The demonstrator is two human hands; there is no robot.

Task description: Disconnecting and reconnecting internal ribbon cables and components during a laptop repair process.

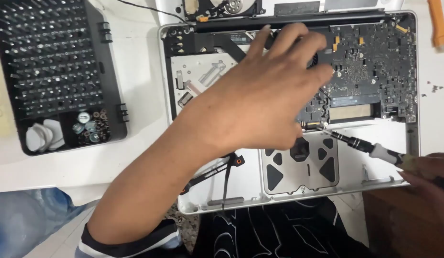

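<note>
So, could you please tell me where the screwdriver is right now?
In the head view the screwdriver lies at lower right, held by the right hand, its tip at the lower edge of the circuit board, above the trackpad underside.

A white worktable (pixel 136 76) fills the view under even, soft light, while toward 7 o'clock pale floor tiles (pixel 59 239) and 1 bluish translucent plastic bag (pixel 21 215) show below its edge.
</note>
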